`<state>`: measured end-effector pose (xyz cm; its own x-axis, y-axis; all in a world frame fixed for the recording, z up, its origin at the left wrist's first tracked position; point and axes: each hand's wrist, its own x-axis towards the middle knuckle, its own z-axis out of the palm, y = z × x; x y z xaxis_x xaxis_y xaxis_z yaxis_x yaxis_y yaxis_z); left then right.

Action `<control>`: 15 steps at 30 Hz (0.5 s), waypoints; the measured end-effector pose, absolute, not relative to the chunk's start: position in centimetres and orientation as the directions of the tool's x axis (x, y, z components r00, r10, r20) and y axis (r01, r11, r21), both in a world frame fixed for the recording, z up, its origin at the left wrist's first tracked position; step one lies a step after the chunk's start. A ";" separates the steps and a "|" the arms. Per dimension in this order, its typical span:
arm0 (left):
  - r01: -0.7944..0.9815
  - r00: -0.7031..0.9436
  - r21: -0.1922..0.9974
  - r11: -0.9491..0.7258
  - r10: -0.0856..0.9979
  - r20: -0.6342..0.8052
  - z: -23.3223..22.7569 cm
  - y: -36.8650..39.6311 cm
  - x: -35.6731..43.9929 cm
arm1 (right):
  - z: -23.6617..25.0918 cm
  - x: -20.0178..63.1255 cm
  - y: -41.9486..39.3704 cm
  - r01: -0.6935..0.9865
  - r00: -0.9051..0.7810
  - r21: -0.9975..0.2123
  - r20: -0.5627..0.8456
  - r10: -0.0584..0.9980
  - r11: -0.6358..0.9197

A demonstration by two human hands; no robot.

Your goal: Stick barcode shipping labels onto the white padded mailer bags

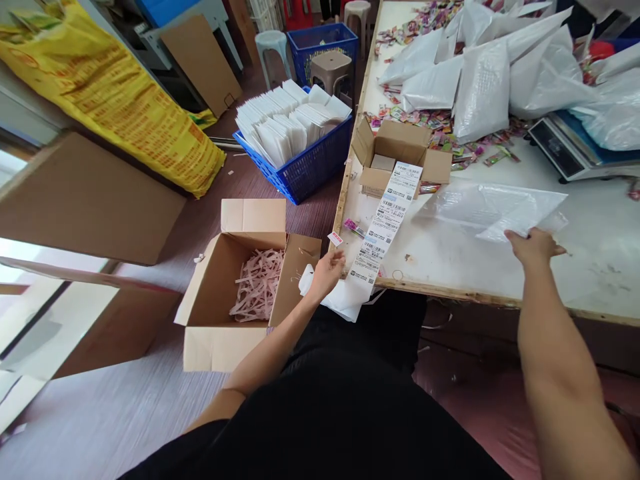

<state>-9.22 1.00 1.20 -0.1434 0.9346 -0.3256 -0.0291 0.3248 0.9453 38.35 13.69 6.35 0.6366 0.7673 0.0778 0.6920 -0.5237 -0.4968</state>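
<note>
Your right hand (534,245) pinches the limp, slippery bag (495,208) by its near edge; your left hand (327,272) pinches the label strip (385,227) at the table's front edge (450,293).

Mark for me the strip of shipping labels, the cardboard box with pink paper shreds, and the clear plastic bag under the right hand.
strip of shipping labels (387,220), head view, middle of the strip.
cardboard box (215,347), head view, near outer wall.
clear plastic bag (493,207), head view, flat centre of the bag.
</note>
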 end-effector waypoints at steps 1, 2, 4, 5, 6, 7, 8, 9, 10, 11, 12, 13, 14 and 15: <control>0.037 -0.217 0.967 0.250 0.947 -0.237 1.8 0.9 -8.9 | 6.1 36.7 12.7 0.737 0.601 -0.476 0.137 0.787 -0.480; 0.081 -0.254 0.980 0.184 0.954 -0.158 2.4 0.9 -8.3 | 5.9 34.7 11.6 0.782 0.551 -0.460 0.192 0.812 -0.421; 0.044 -0.193 0.990 0.133 0.974 -0.123 3.5 0.9 -6.5 | 5.6 30.2 8.8 0.846 0.427 -0.450 0.247 0.870 -0.288; -0.036 -0.099 0.984 0.172 0.980 -0.174 3.8 0.9 -5.2 | 5.5 27.9 7.2 0.856 0.372 -0.464 0.244 0.896 -0.229; -0.134 0.026 0.958 0.255 0.967 -0.254 4.0 0.8 -3.8 | 5.5 25.6 5.5 0.847 0.324 -0.499 0.216 0.921 -0.182; -0.224 0.167 0.900 0.373 0.925 -0.342 4.0 0.8 -2.4 | 5.5 23.5 3.7 0.826 0.286 -0.544 0.178 0.942 -0.148; -0.290 0.302 0.815 0.502 0.856 -0.419 3.9 0.6 -1.0 | 5.4 21.5 1.9 0.798 0.238 -0.592 0.135 0.962 -0.114; -0.331 0.410 0.719 0.611 0.779 -0.474 3.7 0.5 0.3 | 5.3 19.8 0.2 0.760 0.170 -0.646 0.093 0.981 -0.071; -0.352 0.481 0.634 0.688 0.714 -0.508 3.4 0.3 1.3 | 5.1 18.4 -1.5 0.714 0.098 -0.700 0.062 0.993 -0.027; -0.359 0.522 0.575 0.735 0.669 -0.529 3.1 0.1 2.1 | 4.8 17.2 -2.9 0.666 0.029 -0.746 0.044 0.999 0.014; -0.359 0.536 0.545 0.758 0.645 -0.545 2.9 -0.1 2.6 | 4.6 16.3 -4.2 0.622 -0.026 -0.782 0.039 0.999 0.047; -0.354 0.531 0.537 0.766 0.637 -0.558 2.6 -0.3 2.8 | 4.2 15.7 -5.3 0.589 -0.061 -0.805 0.041 0.997 0.069; -0.342 0.521 0.544 0.767 0.636 -0.570 2.4 -0.5 2.8 | 3.9 15.3 -6.1 0.572 -0.077 -0.816 0.045 0.996 0.081; -0.323 0.511 0.554 0.767 0.634 -0.580 2.3 -0.7 2.7 | 3.7 15.0 -6.7 0.565 -0.077 -0.821 0.046 0.996 0.082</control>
<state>2.68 -0.70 2.29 0.5111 0.6344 -0.5799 -0.3232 0.7670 0.5542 14.97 -6.67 3.70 -0.0774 0.9959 0.0460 0.5654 0.0819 -0.8207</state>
